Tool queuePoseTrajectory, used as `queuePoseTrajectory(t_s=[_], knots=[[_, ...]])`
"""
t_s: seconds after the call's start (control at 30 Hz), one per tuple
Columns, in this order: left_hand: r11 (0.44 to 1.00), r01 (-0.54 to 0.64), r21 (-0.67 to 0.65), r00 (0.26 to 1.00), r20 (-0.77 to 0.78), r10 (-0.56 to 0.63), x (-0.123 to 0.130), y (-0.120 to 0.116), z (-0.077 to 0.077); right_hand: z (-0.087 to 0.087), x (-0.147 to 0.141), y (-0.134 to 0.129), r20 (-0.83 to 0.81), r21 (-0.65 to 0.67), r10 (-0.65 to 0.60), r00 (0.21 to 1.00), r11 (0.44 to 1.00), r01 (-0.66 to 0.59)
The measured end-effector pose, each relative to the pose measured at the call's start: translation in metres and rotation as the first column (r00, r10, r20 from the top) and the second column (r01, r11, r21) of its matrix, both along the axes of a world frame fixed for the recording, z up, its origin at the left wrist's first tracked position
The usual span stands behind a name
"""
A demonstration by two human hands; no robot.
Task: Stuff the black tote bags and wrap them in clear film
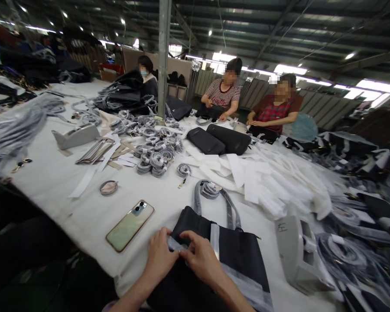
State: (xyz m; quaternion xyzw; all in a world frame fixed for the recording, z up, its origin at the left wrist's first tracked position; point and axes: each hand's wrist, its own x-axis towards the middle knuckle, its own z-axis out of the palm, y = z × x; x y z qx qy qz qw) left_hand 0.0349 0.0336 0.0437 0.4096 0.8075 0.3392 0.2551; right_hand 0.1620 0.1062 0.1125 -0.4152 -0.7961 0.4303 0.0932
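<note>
A black handbag (243, 255) lies on the white-covered table in front of me, its handles (230, 212) wrapped in greyish plastic and pointing away. Over the bag's upper left part, my left hand (162, 251) and my right hand (198, 255) meet with bent fingers. Between them they pinch a piece of clear plastic wrap (173, 243) at the bag. The fingertips partly cover it, so its full shape is hidden. A pale plastic-covered strap (215, 238) runs down the bag's middle, just right of my right hand.
Left of the bag lies a phone (130, 225). A grey tape dispenser (299, 255) stands at right, another dispenser (76, 136) farther left. Wrapped coiled straps (157, 160), white sheets (263, 182) and black bags (219, 139) cover the middle. Several people work across the table, near a metal post (164, 60).
</note>
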Motion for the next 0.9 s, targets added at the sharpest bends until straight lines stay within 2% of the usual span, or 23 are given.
queuePoseTrajectory(t_s=[0.1,0.2,0.27,0.3,0.33,0.4,0.47,0.57,0.63,0.77,0.9], knots=[[0.995,-0.034,0.093,0.999,-0.005,0.035,-0.001,-0.003,0.008,-0.004,0.003,0.0,-0.091,-0.125,-0.05,0.995,0.991,0.038],[0.968,-0.125,0.219,0.992,0.02,0.123,0.0,-0.021,0.017,-0.011,0.009,0.002,-0.165,-0.315,-0.142,0.976,0.945,0.085],[0.983,-0.108,0.15,0.98,0.183,0.08,0.003,-0.035,0.021,-0.013,0.012,0.003,-0.179,-0.412,-0.172,0.969,0.907,0.085],[0.996,-0.066,0.067,0.944,0.326,0.041,0.005,-0.042,0.022,-0.013,0.013,0.004,-0.184,-0.455,-0.181,0.966,0.887,0.079],[1.0,-0.014,-0.01,0.876,0.482,0.017,0.008,-0.047,0.023,-0.012,0.013,0.004,-0.189,-0.496,-0.187,0.964,0.866,0.071],[0.995,0.048,-0.082,0.693,0.721,0.026,0.015,-0.05,0.023,-0.011,0.014,0.006,-0.204,-0.558,-0.199,0.958,0.828,0.053],[0.998,0.015,-0.06,0.561,0.827,0.041,0.022,-0.046,0.024,-0.009,0.015,0.007,-0.222,-0.589,-0.199,0.955,0.807,0.031],[0.998,-0.058,-0.001,0.482,0.876,0.029,0.027,-0.032,0.026,-0.009,0.015,0.007,-0.238,-0.592,-0.188,0.953,0.806,0.011],[0.996,-0.088,-0.008,0.492,0.869,0.05,0.029,-0.024,0.025,-0.011,0.015,0.007,-0.237,-0.582,-0.189,0.953,0.813,0.016],[0.995,-0.053,-0.086,0.628,0.772,0.1,0.032,-0.017,0.015,-0.012,0.014,0.005,-0.247,-0.563,-0.162,0.955,0.826,-0.005],[0.987,-0.07,-0.144,0.669,0.727,0.153,0.035,-0.013,0.002,0.001,0.015,0.007,-0.355,-0.606,-0.229,0.907,0.795,-0.037]])
